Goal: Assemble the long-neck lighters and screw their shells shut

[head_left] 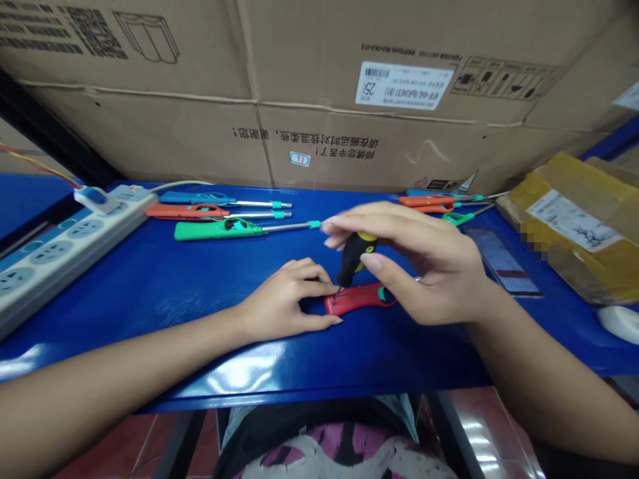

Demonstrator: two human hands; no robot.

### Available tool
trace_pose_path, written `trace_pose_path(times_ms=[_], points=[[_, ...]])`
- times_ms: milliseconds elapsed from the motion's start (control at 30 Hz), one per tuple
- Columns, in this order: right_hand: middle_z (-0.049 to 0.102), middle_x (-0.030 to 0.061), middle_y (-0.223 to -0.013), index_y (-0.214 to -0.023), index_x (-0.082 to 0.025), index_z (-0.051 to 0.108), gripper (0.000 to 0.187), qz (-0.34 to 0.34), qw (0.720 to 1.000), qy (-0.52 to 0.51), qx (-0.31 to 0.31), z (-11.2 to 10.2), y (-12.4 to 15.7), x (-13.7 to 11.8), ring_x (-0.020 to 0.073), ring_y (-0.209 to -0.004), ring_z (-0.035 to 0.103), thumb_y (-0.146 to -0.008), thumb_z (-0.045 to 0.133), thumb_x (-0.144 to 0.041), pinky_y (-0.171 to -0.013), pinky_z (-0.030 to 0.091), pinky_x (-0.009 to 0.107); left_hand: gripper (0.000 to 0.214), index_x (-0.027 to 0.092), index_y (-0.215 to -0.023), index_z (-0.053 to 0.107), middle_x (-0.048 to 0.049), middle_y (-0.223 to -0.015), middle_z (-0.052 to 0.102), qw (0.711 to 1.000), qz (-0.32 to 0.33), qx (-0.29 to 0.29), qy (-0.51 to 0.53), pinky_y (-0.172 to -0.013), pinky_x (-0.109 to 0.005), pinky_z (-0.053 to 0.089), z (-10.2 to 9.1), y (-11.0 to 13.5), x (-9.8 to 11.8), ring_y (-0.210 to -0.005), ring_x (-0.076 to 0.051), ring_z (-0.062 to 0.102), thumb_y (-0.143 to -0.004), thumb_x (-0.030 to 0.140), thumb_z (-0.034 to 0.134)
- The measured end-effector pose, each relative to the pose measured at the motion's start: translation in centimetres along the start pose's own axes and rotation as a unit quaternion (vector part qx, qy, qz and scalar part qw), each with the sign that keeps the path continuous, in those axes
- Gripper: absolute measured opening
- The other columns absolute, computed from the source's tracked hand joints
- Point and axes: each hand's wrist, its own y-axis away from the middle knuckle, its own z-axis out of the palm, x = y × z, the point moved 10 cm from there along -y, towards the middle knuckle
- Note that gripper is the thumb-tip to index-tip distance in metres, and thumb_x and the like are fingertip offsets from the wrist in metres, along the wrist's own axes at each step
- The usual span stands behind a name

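A red long-neck lighter (357, 299) lies on the blue table in front of me. My left hand (292, 299) rests on the table and grips the lighter's handle end between thumb and fingers. In my right hand (424, 256) is a black and yellow screwdriver (352, 258), tilted, its tip down at the handle end of the lighter. Whether the tip sits in a screw is too small to tell. The lighter's front part is hidden behind my right hand.
Behind my left hand lie a green lighter (217, 230), an orange lighter (187, 211) and a blue lighter (194, 198). More lighters (429, 201) are at the back right, near a phone (504, 263) and a taped box (584, 226). A power strip (74, 233) stands left; cardboard (309, 80) walls the back.
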Motion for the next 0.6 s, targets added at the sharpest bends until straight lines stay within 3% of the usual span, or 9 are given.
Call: trace_pose_path(times_ms=[67,133,200,300,367,467,600], points=[[0.071,0.0061,-0.102,-0.125,-0.02,0.063,0.029,-0.013,0.999,0.022,0.034,-0.6,0.1,-0.2,0.0198,-0.098,0.067,-0.096,0.062,-0.025,-0.09,0.058,0.038,0.031,0.022,-0.11,0.074,-0.0043,-0.096,0.07,1.0,0.003,0.002,-0.002,-0.085,-0.037,0.047,0.0,0.0,0.0,-0.092,-0.021,0.063,-0.085,0.041,0.077],[0.07,0.0066,-0.099,-0.119,-0.021,0.065,0.028,-0.031,0.995,0.07,0.061,-0.9,0.2,-0.5,0.0215,-0.096,0.067,-0.093,0.067,-0.032,-0.088,0.059,0.04,0.031,0.023,-0.11,0.075,-0.0042,-0.093,0.069,1.0,0.004,-0.001,-0.008,-0.081,-0.036,0.046,0.0,0.0,0.1,-0.088,-0.021,0.062,-0.086,0.042,0.076],[0.068,0.0121,-0.115,-0.128,-0.019,0.06,0.036,-0.041,0.995,0.088,0.037,-0.3,0.2,-0.8,0.0253,-0.111,0.063,-0.097,0.06,-0.038,-0.096,0.056,0.045,0.03,0.023,-0.109,0.075,-0.0039,-0.092,0.069,1.0,0.001,-0.003,-0.009,-0.08,-0.036,0.046,0.0,0.0,0.1,-0.087,-0.021,0.062,-0.086,0.042,0.076],[0.062,0.0143,-0.133,-0.145,-0.015,0.044,0.043,-0.02,0.998,0.04,-0.036,1.1,0.2,-0.7,0.0233,-0.125,0.058,-0.104,0.042,-0.028,-0.105,0.051,0.046,0.028,0.022,-0.106,0.075,-0.0047,-0.099,0.071,1.0,-0.003,-0.003,-0.004,-0.087,-0.038,0.046,0.0,0.1,0.0,-0.094,-0.022,0.063,-0.086,0.042,0.076],[0.067,0.0094,-0.123,-0.142,-0.019,0.05,0.039,-0.007,0.999,0.035,-0.033,1.0,0.2,-0.6,0.0198,-0.115,0.062,-0.103,0.046,-0.024,-0.101,0.054,0.04,0.028,0.022,-0.107,0.075,-0.0052,-0.103,0.071,1.0,-0.004,-0.007,-0.001,-0.089,-0.038,0.046,0.1,0.1,0.0,-0.096,-0.023,0.063,-0.086,0.041,0.076],[0.069,0.0056,-0.103,-0.125,-0.023,0.064,0.03,-0.021,0.995,0.092,0.026,-0.1,0.2,-0.8,0.0189,-0.097,0.066,-0.096,0.063,-0.033,-0.09,0.058,0.035,0.03,0.022,-0.108,0.075,-0.0052,-0.098,0.07,1.0,-0.007,-0.011,-0.002,-0.085,-0.037,0.047,0.2,0.1,-0.1,-0.092,-0.022,0.062,-0.086,0.042,0.076],[0.065,0.012,-0.127,-0.14,-0.017,0.053,0.04,-0.008,0.997,0.071,-0.005,0.3,0.1,-0.6,0.0214,-0.113,0.064,-0.102,0.049,-0.03,-0.102,0.054,0.042,0.03,0.022,-0.109,0.075,-0.0057,-0.101,0.071,1.0,-0.006,-0.01,-0.008,-0.089,-0.039,0.047,0.2,0.1,-0.1,-0.096,-0.023,0.063,-0.086,0.042,0.075]])
